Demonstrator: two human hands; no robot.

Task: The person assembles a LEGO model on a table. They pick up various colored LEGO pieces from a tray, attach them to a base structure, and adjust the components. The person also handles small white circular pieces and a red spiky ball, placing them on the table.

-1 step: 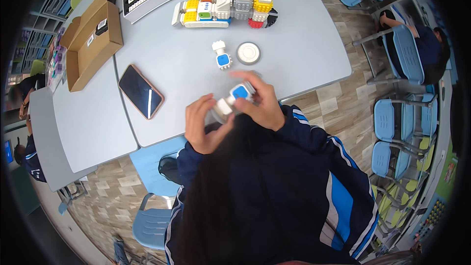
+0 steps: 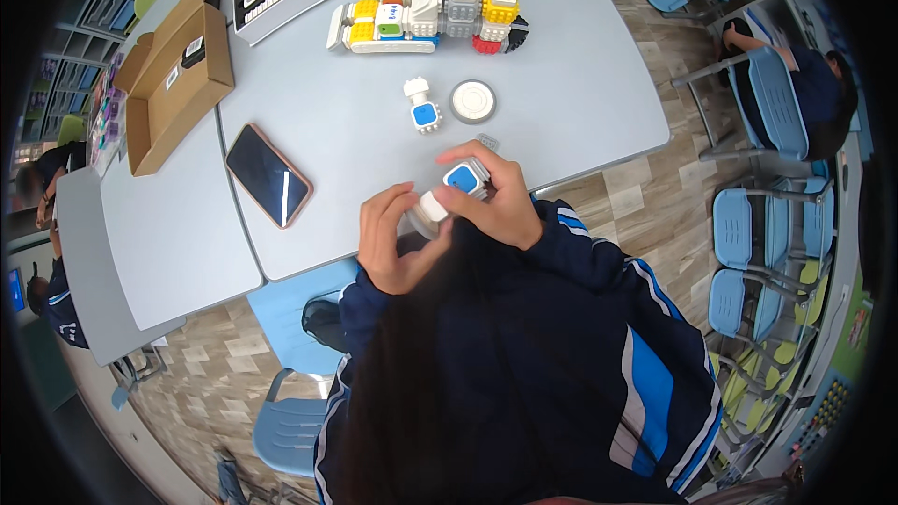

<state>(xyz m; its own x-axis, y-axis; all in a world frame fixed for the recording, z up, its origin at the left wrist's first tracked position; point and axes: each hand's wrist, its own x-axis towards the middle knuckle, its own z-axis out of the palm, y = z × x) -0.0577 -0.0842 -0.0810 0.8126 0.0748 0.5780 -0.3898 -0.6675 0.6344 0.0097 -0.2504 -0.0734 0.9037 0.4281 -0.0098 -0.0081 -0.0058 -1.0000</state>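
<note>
Close to the table's near edge, my right hand (image 2: 500,206) grips a white block with a blue square face (image 2: 461,180) between forefinger and thumb. My left hand (image 2: 393,238) has its fingers curled round a round whitish wheel (image 2: 426,220), partly hidden by the hand. A small white connector (image 2: 433,206) lies between the wheel and the blue-faced block; whether all are joined I cannot tell. Farther off on the table lie a similar white-and-blue piece (image 2: 424,109) and a white wheel with a grey rim (image 2: 472,102). A small grey studded piece (image 2: 487,141) shows just beyond my right fingers.
A built model of white, yellow and grey bricks (image 2: 412,23) stands at the back, near a tray of parts (image 2: 257,23). To the left are a phone (image 2: 269,175) and an open cardboard box (image 2: 178,84). A person (image 2: 814,98) sits at far right.
My right forefinger has come down onto the blue-faced block, uncovering more of the small grey piece. My left hand and the wheel have shifted slightly right.
</note>
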